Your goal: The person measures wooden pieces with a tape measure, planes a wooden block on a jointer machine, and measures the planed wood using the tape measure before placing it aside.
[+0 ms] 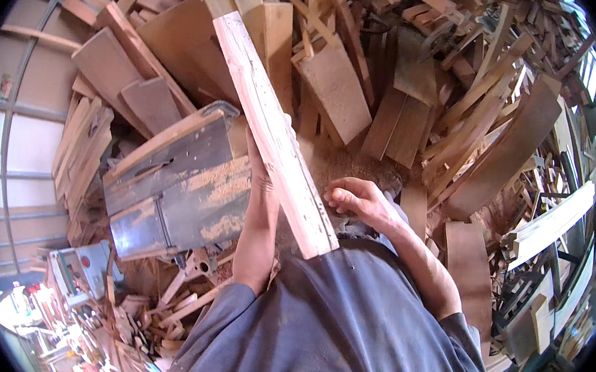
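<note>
Landmark: metal-topped machine [181, 211], all places off this.
Boards beyond machine: stacked and leaning at odd angles, crowding its far edge. Broad tan board [334, 93] leans beyond and to its right.
Right of machine, far out: white-faced beam [551, 224] lying among loose lumber; long brown plank [510, 151] slanting nearer in.
Near-left of machine: blue-grey box [85, 266] with a red spot.
Near side of machine: jumble of offcuts [148, 315].
In the way: left forearm overlaps machine's right end, sits between it and the workpiece.
Workpiece: pale squared beam [274, 138], just right of machine, slanted; top end past machine's far edge, bottom end over the person's dark shirt [335, 324]. Dark marks along its edges.
Left hand [262, 169]: at machine's right end, wrapped on beam's left side, fingers mostly hidden behind.
Right hand [360, 202]: farther right of machine, just beside beam, fingers loosely curled; can't tell if pinching anything.
Machine top: grey, patches of sawdust [217, 177].
Room: gridded wall [34, 145] left of machine.
</note>
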`<control>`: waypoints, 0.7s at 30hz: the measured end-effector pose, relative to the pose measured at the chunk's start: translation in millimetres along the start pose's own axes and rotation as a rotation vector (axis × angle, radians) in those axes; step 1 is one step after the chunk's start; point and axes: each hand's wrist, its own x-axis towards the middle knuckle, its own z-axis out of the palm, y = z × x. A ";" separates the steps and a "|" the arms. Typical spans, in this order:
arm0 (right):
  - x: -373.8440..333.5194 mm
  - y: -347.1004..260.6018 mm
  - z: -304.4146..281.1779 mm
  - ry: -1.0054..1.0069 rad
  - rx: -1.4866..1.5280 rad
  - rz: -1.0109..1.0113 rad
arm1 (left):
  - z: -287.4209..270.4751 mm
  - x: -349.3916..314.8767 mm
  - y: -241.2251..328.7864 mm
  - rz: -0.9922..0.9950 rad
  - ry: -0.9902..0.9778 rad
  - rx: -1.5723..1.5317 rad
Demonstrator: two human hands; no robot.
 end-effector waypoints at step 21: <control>38.3 68.0 -136.6 0.372 -0.353 -0.463 | -14.3 33.6 -63.5 -0.038 0.205 0.715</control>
